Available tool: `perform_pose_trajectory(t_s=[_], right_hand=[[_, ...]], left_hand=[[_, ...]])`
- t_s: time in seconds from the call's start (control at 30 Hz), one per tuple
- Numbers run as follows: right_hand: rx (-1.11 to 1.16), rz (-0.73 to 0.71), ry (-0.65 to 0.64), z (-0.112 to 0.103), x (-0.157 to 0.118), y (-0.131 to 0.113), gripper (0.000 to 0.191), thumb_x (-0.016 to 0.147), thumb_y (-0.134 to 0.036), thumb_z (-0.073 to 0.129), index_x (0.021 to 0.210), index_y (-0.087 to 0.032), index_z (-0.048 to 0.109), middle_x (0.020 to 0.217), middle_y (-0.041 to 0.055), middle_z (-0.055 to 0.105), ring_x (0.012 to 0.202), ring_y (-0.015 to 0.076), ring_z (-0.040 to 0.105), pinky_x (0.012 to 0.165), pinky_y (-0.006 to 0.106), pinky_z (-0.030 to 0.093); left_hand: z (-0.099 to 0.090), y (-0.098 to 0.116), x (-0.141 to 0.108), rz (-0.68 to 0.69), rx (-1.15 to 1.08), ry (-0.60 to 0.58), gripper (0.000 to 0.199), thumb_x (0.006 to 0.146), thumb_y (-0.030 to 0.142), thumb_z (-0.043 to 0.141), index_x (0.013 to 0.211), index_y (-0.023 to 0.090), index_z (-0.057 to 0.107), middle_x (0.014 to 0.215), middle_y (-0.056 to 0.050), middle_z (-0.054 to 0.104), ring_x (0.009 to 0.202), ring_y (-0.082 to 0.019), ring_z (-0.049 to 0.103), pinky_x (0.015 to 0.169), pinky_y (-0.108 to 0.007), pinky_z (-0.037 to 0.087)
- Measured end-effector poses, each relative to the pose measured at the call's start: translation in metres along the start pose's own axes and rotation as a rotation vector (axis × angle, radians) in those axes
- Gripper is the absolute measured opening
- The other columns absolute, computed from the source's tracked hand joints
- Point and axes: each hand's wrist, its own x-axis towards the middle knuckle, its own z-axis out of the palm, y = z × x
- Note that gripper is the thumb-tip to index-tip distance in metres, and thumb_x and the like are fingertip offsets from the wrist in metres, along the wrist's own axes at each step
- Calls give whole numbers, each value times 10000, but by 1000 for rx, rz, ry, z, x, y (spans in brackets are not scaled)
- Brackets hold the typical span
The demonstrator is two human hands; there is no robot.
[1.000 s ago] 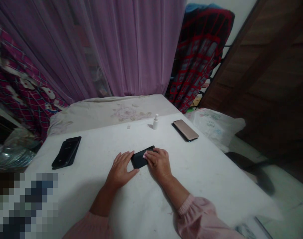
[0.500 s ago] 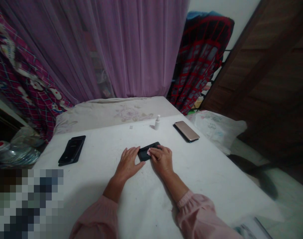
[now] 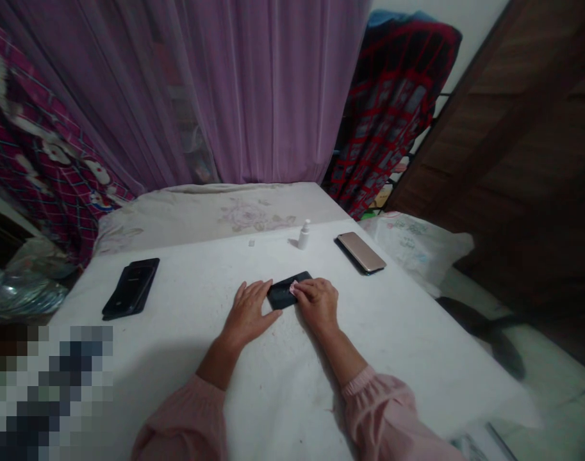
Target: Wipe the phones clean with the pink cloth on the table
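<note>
A dark phone lies flat on the white-covered table, between my hands. My left hand steadies its left end, thumb along the near edge and fingers at the far corner. Pinched in the fingers of my right hand is a small pink and white cloth, pressed on the phone's surface. My right hand covers the phone's right end. Beyond the phone stands a small white spray bottle.
Stacked dark phones lie at the left. A gold phone rests on a dark one at the right. A small clear piece is near the bottle. A plastic bag sits beyond the right edge.
My right hand has moved slightly right along the phone with the cloth. My left hand stays at the phone's left end. The view has shifted a little.
</note>
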Motion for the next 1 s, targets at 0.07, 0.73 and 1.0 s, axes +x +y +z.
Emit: perform_pose_trajectory(t_s=[0.07, 0.73, 1.0], right_hand=[[-45, 5, -18, -1, 1, -1, 225, 920, -380, 566, 880, -325, 780, 930, 14, 754, 949, 223, 573, 868, 381, 357], [18, -23, 23, -2, 4, -7, 242, 885, -375, 604, 727, -261, 747, 800, 22, 725, 879, 207, 578, 881, 375, 284], [-7, -31, 88, -4, 5, -13, 171, 845, -304, 664, 705, -235, 732, 763, 8, 697, 841, 187, 563, 847, 355, 279]], left_hand=[[0, 0, 0, -5, 3, 1, 636, 847, 441, 608, 1415, 232, 409, 1389, -91, 555, 1315, -268, 470, 1176, -495, 191], [-5, 4, 0, -37, 5, -32, 632, 838, 402, 630, 1400, 203, 422, 1401, -106, 546, 1328, -257, 462, 1183, -489, 191], [-7, 8, 0, -44, 31, -46, 629, 840, 389, 634, 1401, 206, 415, 1407, -104, 543, 1331, -246, 462, 1184, -488, 198]])
